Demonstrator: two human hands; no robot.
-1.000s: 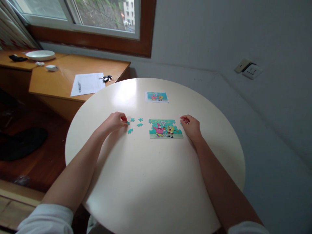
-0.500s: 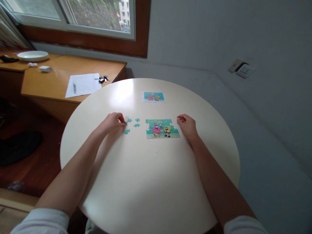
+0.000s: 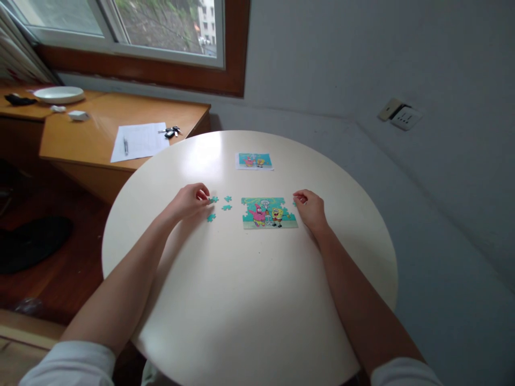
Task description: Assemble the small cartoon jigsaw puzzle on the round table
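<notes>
A partly assembled jigsaw puzzle [image 3: 269,214] with cartoon figures lies on the round white table [image 3: 241,300], with gaps along its upper left and right edges. My left hand [image 3: 193,200] is closed in a pinch on a teal puzzle piece, mostly covered by the fingertips. Right beside those fingertips lies a loose piece [image 3: 214,199], and more teal pieces [image 3: 227,207] are scattered toward the puzzle. At the puzzle's right edge, my right hand [image 3: 309,208] has its fingers pinched together; a bit of teal piece [image 3: 295,204] shows under them.
A small reference picture [image 3: 255,161] of the same scene lies farther back on the table. On the wooden desk [image 3: 92,139] at left are a paper sheet [image 3: 140,140], a pen, keys [image 3: 172,132] and a white plate [image 3: 60,95]. A wall with sockets [image 3: 406,117] stands at right.
My left hand has shifted slightly right and away from me, bringing its fingertips up to the nearest loose piece. The right hand stays at the puzzle's edge; the view moved a little.
</notes>
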